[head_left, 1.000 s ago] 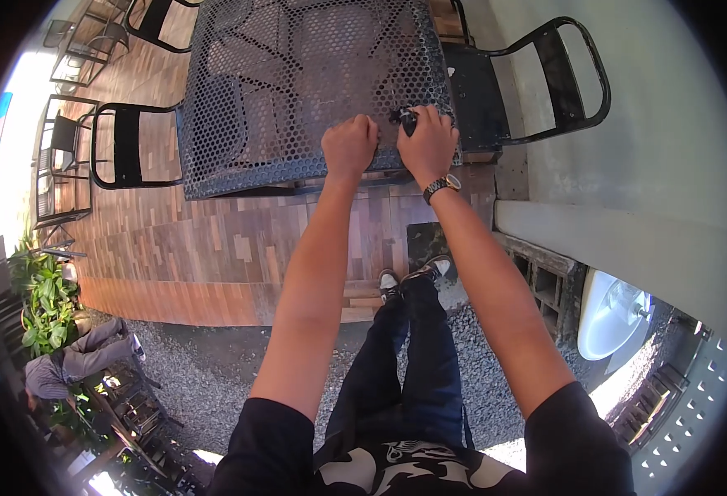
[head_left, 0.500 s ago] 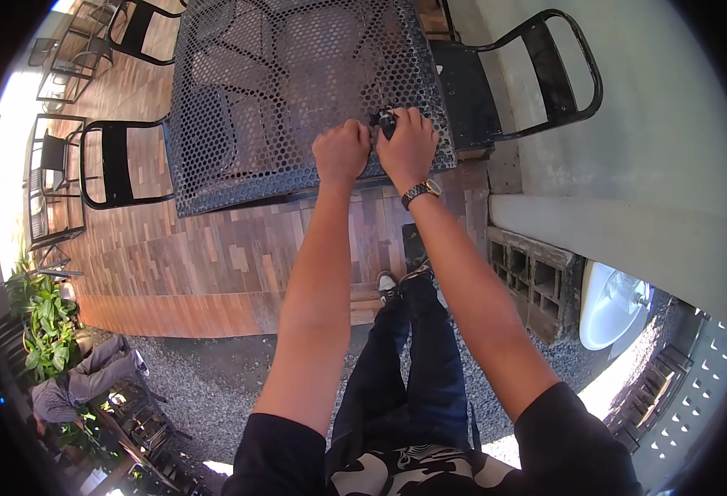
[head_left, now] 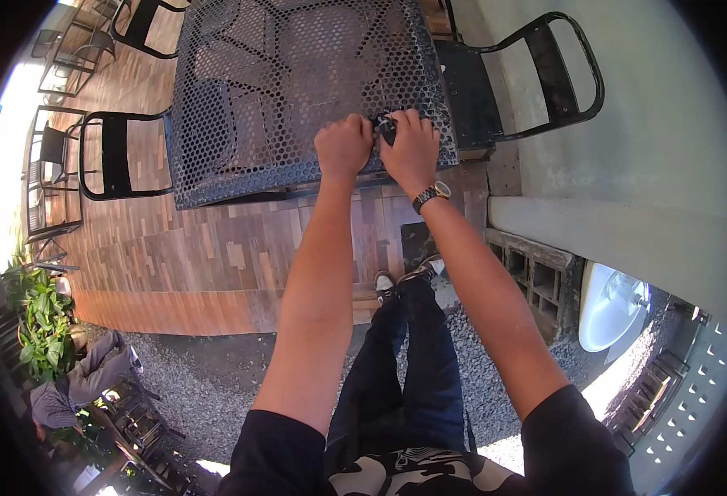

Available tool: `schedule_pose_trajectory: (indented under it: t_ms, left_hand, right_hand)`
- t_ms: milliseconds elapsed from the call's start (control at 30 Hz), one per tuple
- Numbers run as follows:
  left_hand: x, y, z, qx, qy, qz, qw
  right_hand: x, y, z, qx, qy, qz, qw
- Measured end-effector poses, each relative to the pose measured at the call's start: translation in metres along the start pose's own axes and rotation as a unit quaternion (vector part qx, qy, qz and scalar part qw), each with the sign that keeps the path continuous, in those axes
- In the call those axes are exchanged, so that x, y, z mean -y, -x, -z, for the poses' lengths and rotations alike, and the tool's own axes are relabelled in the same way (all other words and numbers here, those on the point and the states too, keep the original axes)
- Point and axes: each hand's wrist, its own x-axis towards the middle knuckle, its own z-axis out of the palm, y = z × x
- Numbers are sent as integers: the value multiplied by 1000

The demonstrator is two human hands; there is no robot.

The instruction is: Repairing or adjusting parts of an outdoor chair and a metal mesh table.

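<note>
Both my arms reach forward to the near edge of a black perforated metal table (head_left: 297,99). My left hand (head_left: 344,147) is closed in a fist at that edge, and its fingers hide whatever is in them. Close beside it, my right hand (head_left: 410,150) curls around a small black object (head_left: 387,130) with a rounded, shiny part showing by the thumb. The object's exact kind cannot be made out. It sits between the two hands, low over the tabletop or on it. A dark watch (head_left: 431,197) is on my right wrist.
Black metal chairs stand left (head_left: 115,157) and right (head_left: 471,91) of the table on a raised wooden floor (head_left: 198,256). Gravel (head_left: 206,372) lies below its step. Concrete blocks (head_left: 545,281) and a white basin (head_left: 611,306) are at right. A seated person (head_left: 90,380) is at lower left.
My right foot has shifted to the right, so more of its shoe shows. Both hands stay together at the table edge, closed as before, with only a slight shift in the picture.
</note>
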Motion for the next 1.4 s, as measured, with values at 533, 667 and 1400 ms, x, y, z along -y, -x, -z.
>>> schedule_pose_trajectory:
  t_ms: [533, 667, 1400]
  left_hand:
    - [-4, -2, 2, -27, -24, -15, 999]
    - [-5, -2, 1, -16, -23, -14, 1000]
    - [-3, 0, 3, 4, -39, -1, 999]
  right_hand:
    - [7, 1, 5, 33, 15, -51, 998]
    - [15, -7, -1, 12, 25, -81, 996]
    - [11, 7, -3, 11, -14, -22, 1000]
